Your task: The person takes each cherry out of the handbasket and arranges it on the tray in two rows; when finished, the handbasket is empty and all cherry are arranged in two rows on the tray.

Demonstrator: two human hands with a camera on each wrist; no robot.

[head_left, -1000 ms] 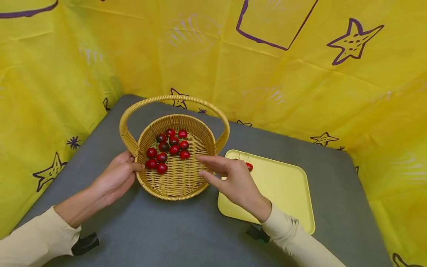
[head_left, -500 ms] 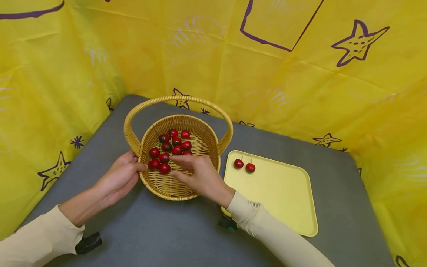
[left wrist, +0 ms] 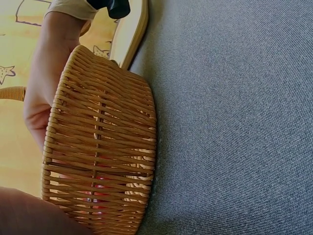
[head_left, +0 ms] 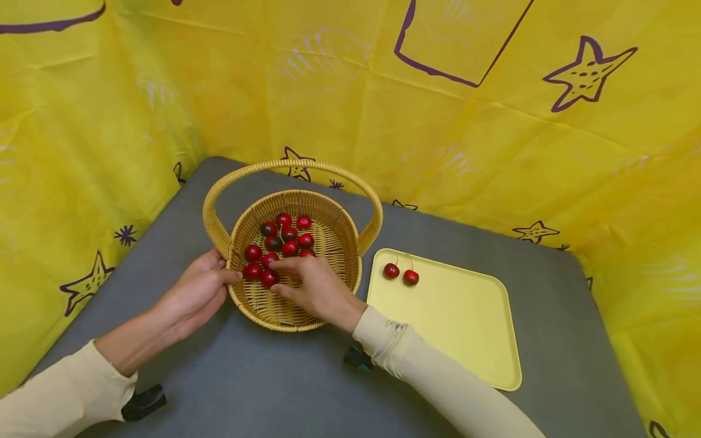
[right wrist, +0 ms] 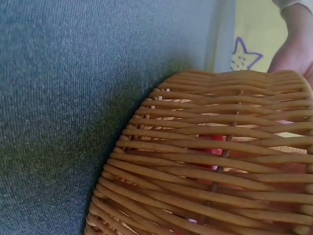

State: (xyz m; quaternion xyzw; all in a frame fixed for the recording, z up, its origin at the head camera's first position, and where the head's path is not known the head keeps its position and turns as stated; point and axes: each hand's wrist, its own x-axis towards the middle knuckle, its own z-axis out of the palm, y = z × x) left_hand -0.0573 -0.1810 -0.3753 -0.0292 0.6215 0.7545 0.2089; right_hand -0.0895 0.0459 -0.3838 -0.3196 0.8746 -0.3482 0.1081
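A round yellow wicker basket (head_left: 294,328) with a tall arched handle stands on the grey table. Several dark red cherries (head_left: 289,248) lie in it, mostly toward its left side. At the left rim, near the foot of the handle, my left hand (head_left: 194,292) grips the basket, thumb over the edge. My right hand (head_left: 323,289) reaches into the basket from the right, index finger and thumb spread, fingertips right at a cherry (head_left: 269,278) near the front left. Both wrist views show mostly the woven basket wall (left wrist: 102,137), with red glimpsed through the gaps.
To the right of the basket lies a pale yellow tray (head_left: 454,322). Two stemmed cherries (head_left: 411,277) sit at its upper left corner. A yellow cloth (head_left: 350,91) printed with starfish hangs behind the grey table (head_left: 263,389).
My right hand has moved left from between the tray and basket to the cherries inside, uncovering the two cherries on the tray. My left hand keeps its grip on the basket rim.
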